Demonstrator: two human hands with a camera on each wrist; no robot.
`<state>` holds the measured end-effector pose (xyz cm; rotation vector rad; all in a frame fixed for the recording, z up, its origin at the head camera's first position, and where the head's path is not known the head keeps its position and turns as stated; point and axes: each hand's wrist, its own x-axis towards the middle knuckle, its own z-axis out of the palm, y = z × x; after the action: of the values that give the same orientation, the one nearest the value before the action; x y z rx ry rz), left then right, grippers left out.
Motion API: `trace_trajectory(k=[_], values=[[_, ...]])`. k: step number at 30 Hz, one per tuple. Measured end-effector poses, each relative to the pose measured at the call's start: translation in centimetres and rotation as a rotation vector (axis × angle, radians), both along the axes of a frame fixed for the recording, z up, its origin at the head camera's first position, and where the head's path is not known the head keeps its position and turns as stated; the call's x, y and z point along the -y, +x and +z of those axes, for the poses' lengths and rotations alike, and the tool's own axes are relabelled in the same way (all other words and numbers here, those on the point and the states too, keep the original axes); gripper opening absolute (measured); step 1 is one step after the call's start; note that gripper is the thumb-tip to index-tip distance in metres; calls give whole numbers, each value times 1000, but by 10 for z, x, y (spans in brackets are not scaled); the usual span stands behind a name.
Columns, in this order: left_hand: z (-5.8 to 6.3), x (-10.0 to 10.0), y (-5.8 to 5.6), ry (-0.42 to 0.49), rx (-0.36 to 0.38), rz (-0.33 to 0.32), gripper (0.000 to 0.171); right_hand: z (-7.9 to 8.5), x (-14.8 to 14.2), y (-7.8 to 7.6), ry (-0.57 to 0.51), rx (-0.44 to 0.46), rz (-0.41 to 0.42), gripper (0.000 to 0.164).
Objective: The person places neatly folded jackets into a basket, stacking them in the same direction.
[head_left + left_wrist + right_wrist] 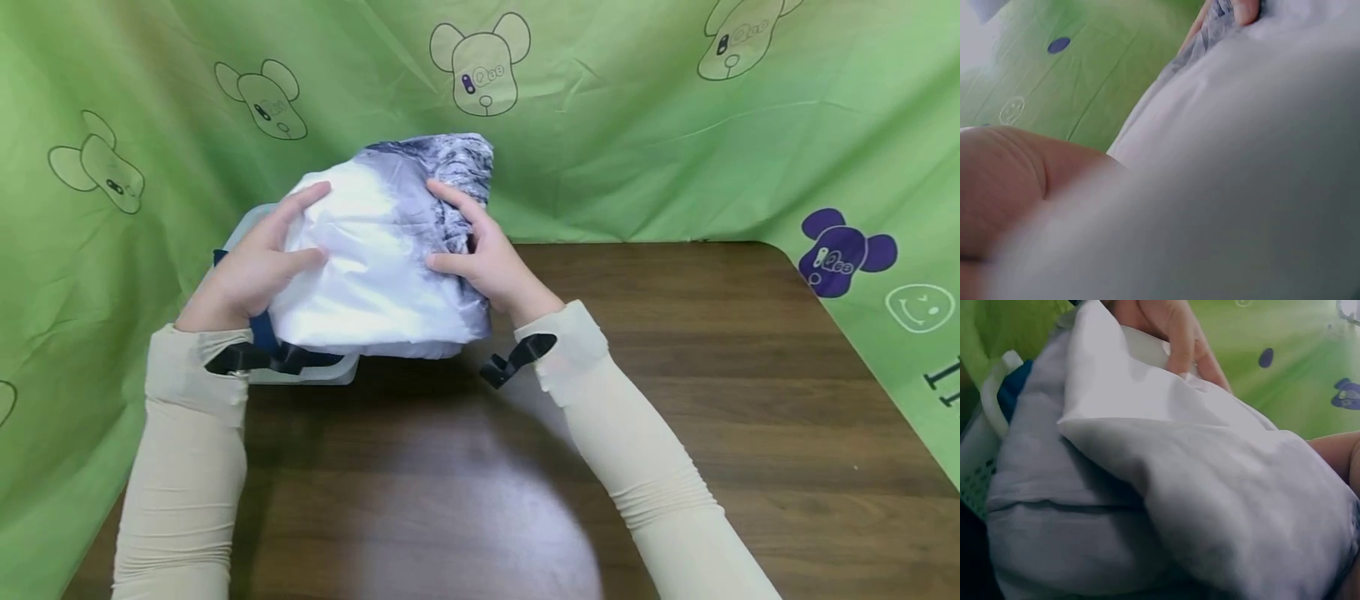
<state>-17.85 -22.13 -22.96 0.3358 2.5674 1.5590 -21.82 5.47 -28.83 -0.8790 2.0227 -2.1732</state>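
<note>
A folded, puffy bundle of white cloth point(360, 275) with a grey-black print along its right end is held up between both hands. My left hand point(258, 262) grips its left side, thumb and a finger lying over the top. From the right, my right hand point(483, 246) holds the printed end in the same way. In the right wrist view a loose white fold point(1222, 487) hangs over the bundle's near side. Cloth fills much of the left wrist view, blurred, with fingertips of the other hand at the top. The fingers beneath the bundle are hidden.
A pale plastic basket point(341, 371) with holed walls stands beneath and left of the bundle, partly covered by it. Dark blue cloth point(1013, 390) shows at its rim. Brown wooden tabletop point(675, 400) extends to the right, and a green printed curtain point(615, 167) hangs behind.
</note>
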Motion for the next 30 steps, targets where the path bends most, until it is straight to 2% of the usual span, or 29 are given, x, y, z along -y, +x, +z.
trace_trajectory(k=[4, 8, 12, 16, 22, 25, 30], values=[[7, 19, -4, -7, -33, 23, 80, 5, 23, -5, -16, 34, -4, 84], [10, 39, -8, -34, -28, 53, 81, 8, 46, -9, -22, 47, -5, 82], [13, 60, -9, -109, -12, 97, 81, 8, 67, -11, -26, 87, -14, 83], [16, 76, -11, -190, -32, 144, 80, 4, 87, -13, -48, 136, -20, 84], [11, 93, -14, -317, -58, 204, 77, -7, 115, -14, -83, 233, -1, 84], [6, 99, -15, -394, -84, 210, 75, -14, 126, -15, -98, 290, 17, 84], [-2, 105, -18, -438, -121, 235, 72, -21, 139, -16, -124, 352, 56, 86]])
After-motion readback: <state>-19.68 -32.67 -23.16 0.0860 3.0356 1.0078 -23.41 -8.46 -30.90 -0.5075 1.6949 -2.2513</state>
